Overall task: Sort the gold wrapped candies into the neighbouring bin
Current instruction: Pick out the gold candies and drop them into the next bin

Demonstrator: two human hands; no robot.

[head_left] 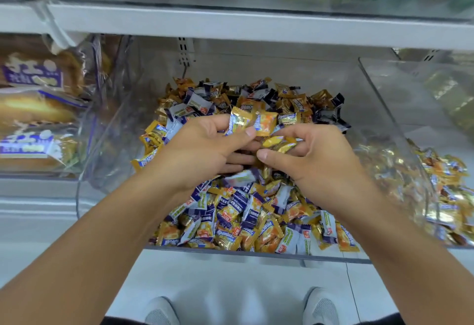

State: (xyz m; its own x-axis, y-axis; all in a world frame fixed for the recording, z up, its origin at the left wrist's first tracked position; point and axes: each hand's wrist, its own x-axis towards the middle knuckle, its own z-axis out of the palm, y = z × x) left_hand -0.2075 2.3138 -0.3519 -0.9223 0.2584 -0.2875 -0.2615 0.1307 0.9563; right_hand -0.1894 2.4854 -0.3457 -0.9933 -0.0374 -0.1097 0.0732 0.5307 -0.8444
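Overhead, a white shelf (pixel 230 24) spans the view, carrying a clear box with a watermelon picture and green Chinese lettering too blurred to read. Below it sits a big clear bin (pixel 112 124) heaped with wrapped candies (pixel 246 219) in gold, orange, white and purple; the wrappers bear small print, mostly illegible. To the right stands the neighbouring bin (pixel 379 99), and a layer of gold wrapped candies (pixel 446 186) lies along its near end. To the left are bagged bread rolls (pixel 38 109) with purple-and-white labels whose characters cannot be made out.

Both hands meet over the middle of the candy heap. The left hand (pixel 197 150) has its thumb and curled fingers pinched round a bunch of gold candies (pixel 252 122), two of them standing up above the thumb. The right hand (pixel 318 160), touching the left at the fingertips, pinches a yellow-gold candy (pixel 278 144) between thumb and curled fingers, just below the left hand's bunch. Held candies sit above the heap, well apart from the right-hand bin.

At the bottom edge, two grey shoes (pixel 320 306) show on a pale floor.
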